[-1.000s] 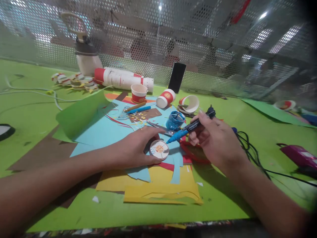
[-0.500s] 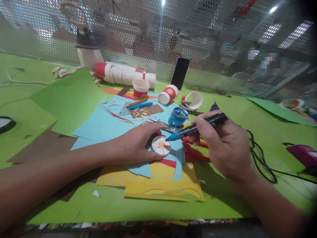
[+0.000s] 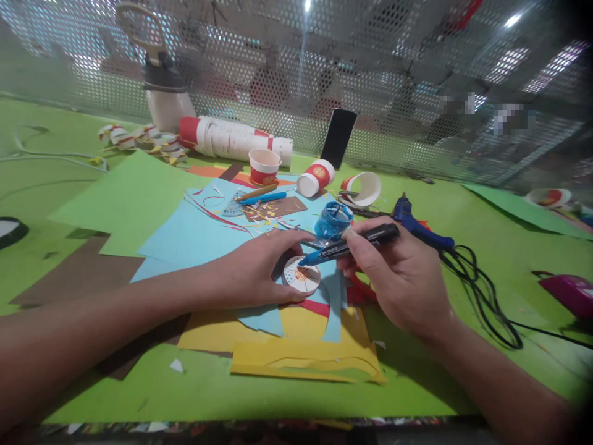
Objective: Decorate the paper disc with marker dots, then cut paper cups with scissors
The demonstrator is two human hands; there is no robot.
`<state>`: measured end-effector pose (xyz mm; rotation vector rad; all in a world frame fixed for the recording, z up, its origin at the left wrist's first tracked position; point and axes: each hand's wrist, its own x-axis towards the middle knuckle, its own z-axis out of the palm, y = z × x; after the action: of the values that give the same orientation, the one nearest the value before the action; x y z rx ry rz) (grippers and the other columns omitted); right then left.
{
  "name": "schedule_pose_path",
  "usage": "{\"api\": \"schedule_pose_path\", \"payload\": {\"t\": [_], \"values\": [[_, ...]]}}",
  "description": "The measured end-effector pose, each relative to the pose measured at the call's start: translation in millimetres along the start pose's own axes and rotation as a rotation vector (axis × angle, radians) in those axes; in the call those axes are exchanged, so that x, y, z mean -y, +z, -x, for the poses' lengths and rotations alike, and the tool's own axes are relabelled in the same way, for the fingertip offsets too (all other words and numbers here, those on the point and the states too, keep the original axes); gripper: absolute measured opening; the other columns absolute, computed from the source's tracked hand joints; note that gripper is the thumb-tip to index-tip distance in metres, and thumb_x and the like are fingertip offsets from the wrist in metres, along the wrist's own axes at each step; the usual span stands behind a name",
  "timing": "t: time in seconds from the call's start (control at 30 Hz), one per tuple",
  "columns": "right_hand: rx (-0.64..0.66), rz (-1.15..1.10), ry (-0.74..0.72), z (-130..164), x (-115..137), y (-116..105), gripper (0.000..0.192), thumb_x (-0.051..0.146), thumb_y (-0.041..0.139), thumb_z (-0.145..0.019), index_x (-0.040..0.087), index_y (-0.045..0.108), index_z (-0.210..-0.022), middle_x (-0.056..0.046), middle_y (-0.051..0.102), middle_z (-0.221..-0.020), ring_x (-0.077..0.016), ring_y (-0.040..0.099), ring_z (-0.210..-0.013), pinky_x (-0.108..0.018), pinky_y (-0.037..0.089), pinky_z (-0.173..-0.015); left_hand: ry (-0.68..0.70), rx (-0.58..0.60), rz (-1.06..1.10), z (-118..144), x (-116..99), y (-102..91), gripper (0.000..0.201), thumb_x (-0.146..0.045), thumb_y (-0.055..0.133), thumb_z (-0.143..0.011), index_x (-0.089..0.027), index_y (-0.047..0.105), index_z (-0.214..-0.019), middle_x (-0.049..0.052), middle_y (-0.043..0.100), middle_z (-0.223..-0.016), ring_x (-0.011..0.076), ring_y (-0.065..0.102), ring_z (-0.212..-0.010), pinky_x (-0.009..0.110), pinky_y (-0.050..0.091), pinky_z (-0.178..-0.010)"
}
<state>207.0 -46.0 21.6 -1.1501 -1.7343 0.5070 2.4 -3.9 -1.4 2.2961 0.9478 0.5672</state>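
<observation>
My left hand (image 3: 257,272) holds a small white paper disc (image 3: 302,277) flat on the light blue paper (image 3: 194,238), thumb and fingers around its left rim. The disc carries small blue, red and orange marks. My right hand (image 3: 401,278) grips a black marker with a blue tip (image 3: 345,245). The tip rests on the disc's top left edge. A blue cup (image 3: 332,221) stands just behind the marker.
Sheets of green (image 3: 125,198), brown (image 3: 78,272) and yellow paper (image 3: 301,355) cover the green table (image 3: 55,161). Paper cups (image 3: 264,167), a stack of cups (image 3: 231,139), a phone (image 3: 338,139), a blue glue gun (image 3: 417,222) with black cable and a white jug (image 3: 164,93) lie behind. Mesh wall at the back.
My right hand has moved left and down, bringing the marker tip from above the disc onto it. The green sheet has settled flat. The glue gun is now uncovered.
</observation>
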Motion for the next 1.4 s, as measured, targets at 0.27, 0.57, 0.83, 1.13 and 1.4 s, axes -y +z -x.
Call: {"api": "schedule_pose_path", "payload": {"t": [0.27,0.57,0.83,1.13,1.4], "values": [[0.028,0.017,-0.026,0.1,2.1,1.9,0.008,0.027,0.057,-0.090,0.023,0.057,-0.084,0.002,0.065,-0.063,-0.0116,0.064,-0.052,-0.021,0.052,-0.047,0.018,0.000,-0.004,-0.7,3.1,1.2,0.069,-0.035,0.072,-0.070,-0.023,0.046,-0.132,0.005,0.063,-0.112,0.0218,0.059,-0.096,0.033,0.048,-0.083],[0.050,0.017,0.028,2.1,-0.8,1.8,0.011,0.033,0.057,-0.091,0.023,0.058,-0.086,0.002,0.066,-0.063,-0.0127,0.063,-0.048,-0.021,0.048,-0.038,0.034,-0.003,-0.008,-0.5,3.7,1.7,0.070,-0.033,0.073,-0.070,-0.020,0.046,-0.133,0.006,0.063,-0.113,0.0230,0.059,-0.100,0.035,0.048,-0.086],[0.081,0.060,-0.027,1.9,-1.1,-0.4,0.010,0.031,0.056,-0.092,0.023,0.058,-0.087,0.002,0.064,-0.066,-0.0128,0.063,-0.053,-0.024,0.051,-0.050,0.033,0.017,-0.002,-0.8,3.5,1.6,0.069,-0.035,0.072,-0.072,-0.020,0.045,-0.134,0.008,0.061,-0.119,0.0238,0.057,-0.106,0.036,0.048,-0.091],[0.202,0.175,-0.143,-0.3,2.3,-4.1,0.006,0.025,0.054,-0.092,0.020,0.057,-0.092,0.002,0.060,-0.077,-0.0110,0.060,-0.061,-0.025,0.048,-0.062,0.042,0.032,-0.022,-0.3,0.9,-1.3,0.068,-0.035,0.072,-0.073,-0.018,0.046,-0.133,0.009,0.062,-0.115,0.0235,0.058,-0.100,0.036,0.048,-0.086],[0.244,0.280,-0.241,-3.2,8.5,-3.0,0.007,0.022,0.054,-0.091,0.017,0.058,-0.090,0.002,0.059,-0.072,-0.0093,0.054,-0.061,-0.021,0.044,-0.057,0.051,0.026,-0.015,-1.2,3.6,1.2,0.062,-0.038,0.073,-0.073,-0.020,0.049,-0.128,0.008,0.062,-0.114,0.0232,0.059,-0.100,0.035,0.047,-0.086]]}}
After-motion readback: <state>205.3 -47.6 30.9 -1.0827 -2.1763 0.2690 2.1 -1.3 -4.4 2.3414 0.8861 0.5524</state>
